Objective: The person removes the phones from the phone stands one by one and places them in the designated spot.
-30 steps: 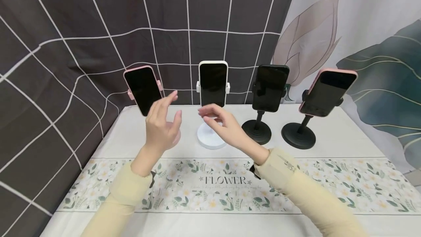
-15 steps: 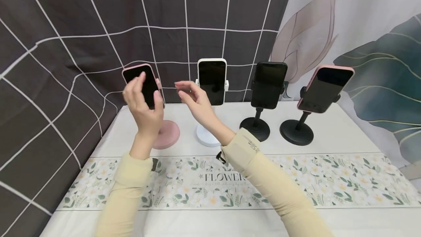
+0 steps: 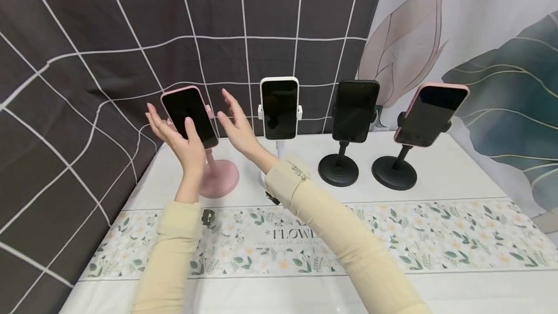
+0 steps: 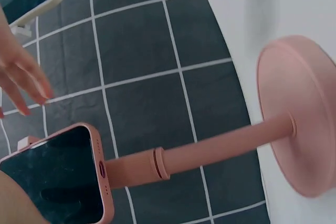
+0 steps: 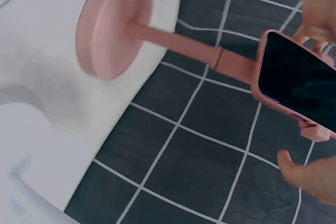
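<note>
A pink-edged phone (image 3: pixel 188 106) with a dark screen leans in the clamp of a pink phone stand (image 3: pixel 224 178) at the far left. My left hand (image 3: pixel 185 147) is at the phone's lower left, its fingers extended past the edge and the thumb overlapping the screen in the head view. On the phone's other side, my right hand (image 3: pixel 240 127) is raised with thumb and fingers spread apart. The right wrist view has a gap between the right thumb (image 5: pixel 294 169) and the clamp's pink side grip (image 5: pixel 315 132). Much of the left hand is hidden behind the phone there.
To the right stand a white phone (image 3: pixel 280 108) on a white stand, partly behind my right arm, a black phone (image 3: pixel 355 110) on a black stand, and another pink phone (image 3: pixel 429 120) on a black stand. A dark grid curtain (image 3: pixel 218 13) hangs close behind them.
My left hand has shifted left to the pink phone's left side. The right hand has moved left from the white stand toward the same phone, and its fingers have spread.
</note>
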The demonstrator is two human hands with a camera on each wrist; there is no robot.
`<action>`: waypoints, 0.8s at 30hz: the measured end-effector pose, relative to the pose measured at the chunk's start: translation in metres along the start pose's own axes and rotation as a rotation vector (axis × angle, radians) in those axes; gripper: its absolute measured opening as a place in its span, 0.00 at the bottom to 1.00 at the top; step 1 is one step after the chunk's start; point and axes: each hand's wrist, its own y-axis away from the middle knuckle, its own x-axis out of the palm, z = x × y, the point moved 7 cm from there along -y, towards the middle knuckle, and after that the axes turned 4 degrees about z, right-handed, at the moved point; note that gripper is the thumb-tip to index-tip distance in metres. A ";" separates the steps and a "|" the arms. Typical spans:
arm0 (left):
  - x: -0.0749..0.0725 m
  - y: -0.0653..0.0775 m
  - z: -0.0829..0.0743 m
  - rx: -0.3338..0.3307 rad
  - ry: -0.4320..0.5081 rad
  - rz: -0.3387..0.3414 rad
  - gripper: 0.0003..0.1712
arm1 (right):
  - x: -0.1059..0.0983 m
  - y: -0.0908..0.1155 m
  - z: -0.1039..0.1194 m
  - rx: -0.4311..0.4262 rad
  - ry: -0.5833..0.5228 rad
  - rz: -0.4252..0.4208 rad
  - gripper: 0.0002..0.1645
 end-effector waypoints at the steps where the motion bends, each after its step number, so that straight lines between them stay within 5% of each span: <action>1: 0.000 0.000 0.007 -0.035 -0.004 0.012 0.38 | 0.003 -0.002 -0.003 0.025 -0.003 0.026 0.29; 5: -0.002 -0.004 0.026 -0.180 -0.002 0.025 0.33 | 0.013 -0.007 -0.013 0.114 -0.035 0.118 0.30; 9: -0.004 -0.009 0.031 -0.254 0.012 0.031 0.25 | 0.022 -0.012 -0.017 0.151 -0.104 0.192 0.29; 16: -0.006 -0.007 0.039 -0.378 0.048 0.040 0.24 | 0.024 -0.013 -0.024 0.171 -0.186 0.199 0.30; 24: -0.012 -0.004 0.039 -0.284 0.068 0.080 0.21 | 0.020 -0.009 -0.026 0.133 -0.204 0.202 0.29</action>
